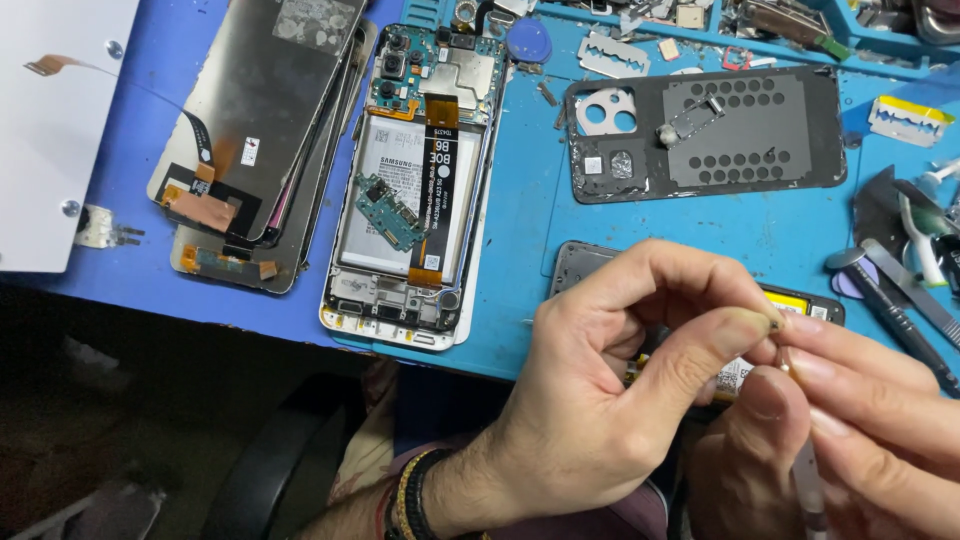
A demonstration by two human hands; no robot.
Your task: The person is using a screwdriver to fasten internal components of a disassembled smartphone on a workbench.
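Pinching something tiny at their tips, the left hand (610, 400) and right hand (860, 440) are meeting with fingers (745, 330) pressed together; what they are gripping is too small to tell. It could be slipping and dropping onto the partly hidden phone (580, 262) below. Farther back, the opened phone (415, 190) with its loose green circuit board (388, 212) is lying near the blue tabletop (520, 220) edge, and razor blades (612, 55) are lying bare.
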